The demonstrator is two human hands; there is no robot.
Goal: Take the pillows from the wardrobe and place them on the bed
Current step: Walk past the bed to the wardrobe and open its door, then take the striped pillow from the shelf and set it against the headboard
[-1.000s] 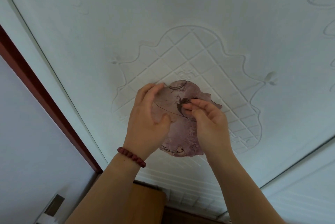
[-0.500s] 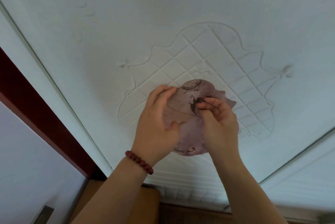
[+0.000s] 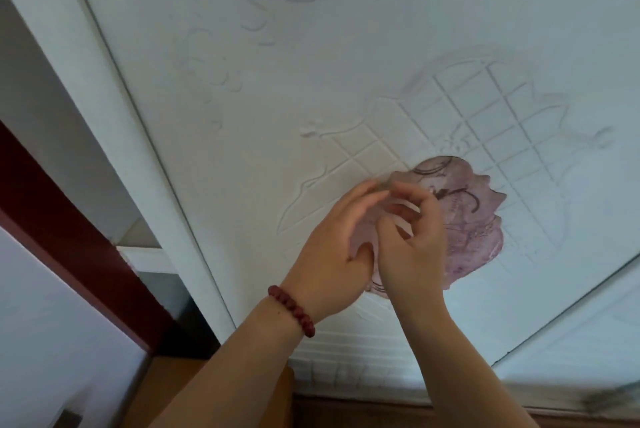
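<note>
Facing a white wardrobe door (image 3: 346, 29) pressed with scrolls and a lattice, seen from low and close. Flat against the lattice, toward the door's lower right corner, a mauve shell-shaped ornament (image 3: 481, 233), perhaps the pull. Past the door's left edge, a narrow opening (image 3: 145, 240) with a white shelf showing and no pillows in sight — presumably deeper inside, behind the panel. Beyond that, a dark red frame (image 3: 69, 212).

Against the ornament's left edge, left hand (image 3: 329, 247), beaded bracelet (image 3: 292, 309) at the wrist, fingers fairly straight and laid flat, gripping nothing. Over the ornament's lower left, right hand (image 3: 412, 247), fingers curled narrow as if to pinch; blurred, so cannot tell whether anything is actually caught between them.

Risks, as a judgement only:
- With nothing but a thin ornament to pull on, likely to slip off the fingertips or peel from the panel under a sideways tug — leaving the way to the pillows too narrow.
- Could jam the panel in its track if pulled outward rather than along it.
- With both hands bunched at one spot, easy to trap a finger at the left edge once the door runs.
</note>
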